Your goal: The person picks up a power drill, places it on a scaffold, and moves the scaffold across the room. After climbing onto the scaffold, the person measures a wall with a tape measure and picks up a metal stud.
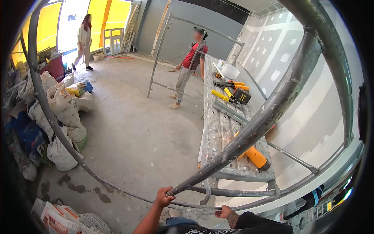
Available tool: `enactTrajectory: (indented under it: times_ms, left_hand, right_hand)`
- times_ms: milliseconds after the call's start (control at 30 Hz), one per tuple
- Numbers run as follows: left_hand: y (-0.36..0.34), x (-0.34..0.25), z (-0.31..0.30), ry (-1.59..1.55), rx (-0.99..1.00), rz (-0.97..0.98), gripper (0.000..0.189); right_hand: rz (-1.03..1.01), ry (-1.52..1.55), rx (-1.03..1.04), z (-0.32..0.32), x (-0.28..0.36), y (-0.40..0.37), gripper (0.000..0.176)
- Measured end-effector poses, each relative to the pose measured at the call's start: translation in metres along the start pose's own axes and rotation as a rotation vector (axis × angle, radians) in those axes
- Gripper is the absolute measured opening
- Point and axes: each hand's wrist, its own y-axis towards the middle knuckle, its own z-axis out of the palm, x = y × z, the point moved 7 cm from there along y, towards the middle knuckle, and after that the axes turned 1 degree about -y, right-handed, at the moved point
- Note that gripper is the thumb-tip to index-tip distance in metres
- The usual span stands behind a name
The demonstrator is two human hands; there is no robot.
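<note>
My left hand is wrapped round the lower end of a thick grey scaffold tube that runs up to the right. To the right of it, my right hand has its fingers curled at a lower horizontal tube, near the hooked end of the platform. Beyond my hands lies the perforated metal platform. On it are an orange tool, a metal channel, yellow-handled tools, a black box-shaped device and a white bucket.
A person in a red shirt stands beside the platform's far end. Another person stands near the bright doorway. Filled sacks are piled at the left, with more bags at the bottom left. Patched wallboard lines the right.
</note>
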Motion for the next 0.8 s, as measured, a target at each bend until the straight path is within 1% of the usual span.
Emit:
enactTrajectory:
  times_ms: [67,133,333,433,533,633,733,800]
  left_hand:
    - [-0.001,0.000,-0.001,-0.004,0.006,0.000,0.067]
    - [0.001,-0.007,-0.002,-0.002,0.005,0.026,0.067]
    - [0.002,-0.007,-0.001,-0.010,0.025,-0.005,0.058]
    - [0.003,-0.013,-0.002,0.019,0.042,0.010,0.073]
    - [0.002,-0.008,-0.002,0.035,0.028,0.017,0.074]
    - [0.000,0.003,0.000,-0.007,0.045,-0.014,0.058]
    - [0.001,-0.002,-0.001,0.033,0.038,0.024,0.060]
    - [0.001,-0.001,0.000,0.018,0.037,0.027,0.068]
  right_hand:
    - [0.016,-0.003,0.031,0.002,0.000,0.004,0.044]
    - [0.015,-0.014,0.017,0.001,0.000,0.003,0.045]
    - [0.003,0.012,-0.002,0.005,0.001,-0.003,0.046]
    - [0.000,0.027,0.001,0.006,0.000,0.000,0.048]
    - [-0.006,0.040,-0.007,0.006,-0.002,-0.003,0.050]
    - [-0.007,0.059,-0.004,0.009,-0.003,-0.006,0.051]
    - [-0.009,0.051,-0.009,0.009,-0.002,-0.007,0.052]
    - [-0.009,0.044,-0.014,0.006,-0.002,-0.004,0.052]
